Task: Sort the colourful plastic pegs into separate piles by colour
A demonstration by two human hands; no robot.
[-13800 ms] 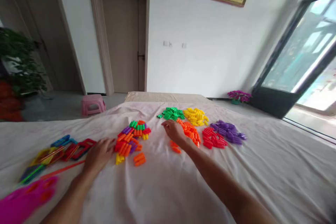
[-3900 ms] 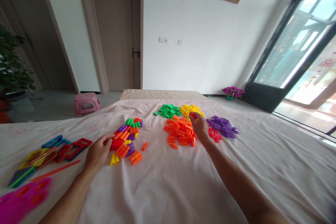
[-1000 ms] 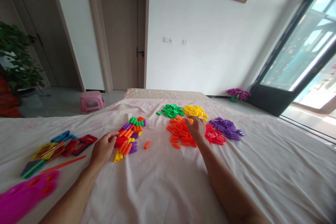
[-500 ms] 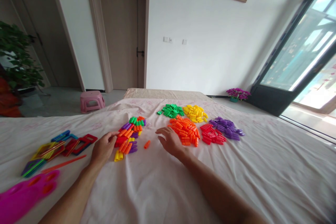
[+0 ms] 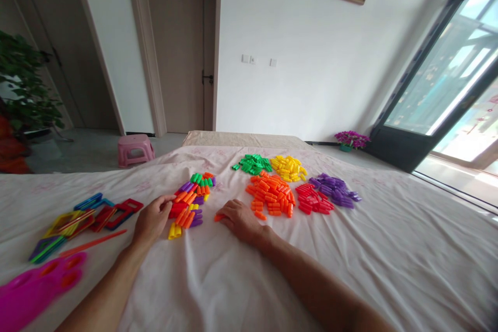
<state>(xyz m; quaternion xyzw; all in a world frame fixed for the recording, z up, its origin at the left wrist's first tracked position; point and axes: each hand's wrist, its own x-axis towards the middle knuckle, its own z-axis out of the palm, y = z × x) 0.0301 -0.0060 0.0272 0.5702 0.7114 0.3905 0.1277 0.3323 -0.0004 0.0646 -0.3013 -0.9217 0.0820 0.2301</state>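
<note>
Palm of my right grip [image 5: 241,220] faces down, fingers pointing left. Its fingertips contact a small orange plastic tube [image 5: 218,217] on the pale patterned cloth [image 5: 233,280]; I cannot tell whether they are closed on it. My left grip [image 5: 152,220] is pinched shut beside the multicoloured plastic-tube cluster [image 5: 189,202]; any held piece is hidden.

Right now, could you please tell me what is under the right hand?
Part of an orange block shows at the fingertips of the right hand; the rest, and anything beneath the palm, is covered.
</note>
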